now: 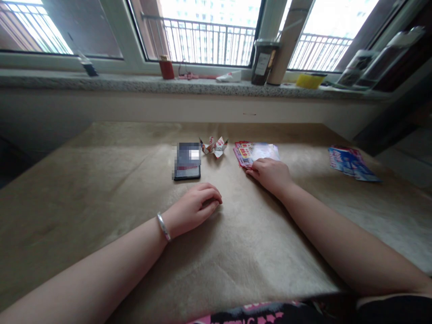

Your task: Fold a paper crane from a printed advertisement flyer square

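My left hand, with a silver bracelet at the wrist, rests on the table. Its fingers are loosely curled towards the thumb, and nothing shows between them. Just beyond it lies a dark phone-like object, partly pixelated. A folded paper shape with pointed corners, made of printed paper, sits to the right of that object. My right hand is closed at the near edge of a small stack of colourful printed leaflets; its palm side and some fingers are hidden. The top sheet catches a bright glare.
More blue and red printed leaflets lie fanned at the table's right. Behind the table, a stone windowsill carries a red container, a dark lidded container, a yellow item and a cardboard tube.
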`<state>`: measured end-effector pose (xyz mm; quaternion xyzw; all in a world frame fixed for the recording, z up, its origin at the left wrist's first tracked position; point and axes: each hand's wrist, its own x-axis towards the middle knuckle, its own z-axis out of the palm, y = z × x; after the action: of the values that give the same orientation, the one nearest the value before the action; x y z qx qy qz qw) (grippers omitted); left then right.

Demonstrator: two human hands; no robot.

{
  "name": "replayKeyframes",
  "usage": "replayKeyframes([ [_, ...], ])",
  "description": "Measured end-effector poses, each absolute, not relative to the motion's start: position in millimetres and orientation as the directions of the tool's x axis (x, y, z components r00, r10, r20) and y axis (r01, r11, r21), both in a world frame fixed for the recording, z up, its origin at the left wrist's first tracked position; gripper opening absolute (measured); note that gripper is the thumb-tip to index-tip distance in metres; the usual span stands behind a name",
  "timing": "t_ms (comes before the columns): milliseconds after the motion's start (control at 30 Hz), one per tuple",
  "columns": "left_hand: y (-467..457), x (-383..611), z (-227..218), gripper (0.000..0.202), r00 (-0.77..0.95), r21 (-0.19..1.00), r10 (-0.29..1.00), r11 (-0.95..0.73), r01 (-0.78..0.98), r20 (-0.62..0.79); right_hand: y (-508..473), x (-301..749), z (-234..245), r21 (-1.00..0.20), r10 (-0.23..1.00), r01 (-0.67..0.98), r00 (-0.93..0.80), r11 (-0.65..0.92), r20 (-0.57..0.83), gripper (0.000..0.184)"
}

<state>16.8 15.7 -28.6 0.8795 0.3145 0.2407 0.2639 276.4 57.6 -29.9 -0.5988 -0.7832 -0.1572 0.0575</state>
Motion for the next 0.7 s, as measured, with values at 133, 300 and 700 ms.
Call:
replayKeyframes([
  [133,16,16,-28,0.014,0.682,0.617,0.685,-0.658,0.431,0.255,51,275,-28,0.117,0.913,0.958,-0.286,0.263,0.29,0.025],
  [300,15,15,-29,0.014,0.684,0.618,0.685,-0.658,0.431,0.251,40,267,-21,0.144,0.837,0.875,-0.484,0.462,0.255,0.021],
  [700,16,15,-30,0.014,0.687,0.586,0.672,-0.685,0.434,0.276,29,262,-13,-0.05,0.683,0.688,-0.706,0.724,0.189,0.015],
])
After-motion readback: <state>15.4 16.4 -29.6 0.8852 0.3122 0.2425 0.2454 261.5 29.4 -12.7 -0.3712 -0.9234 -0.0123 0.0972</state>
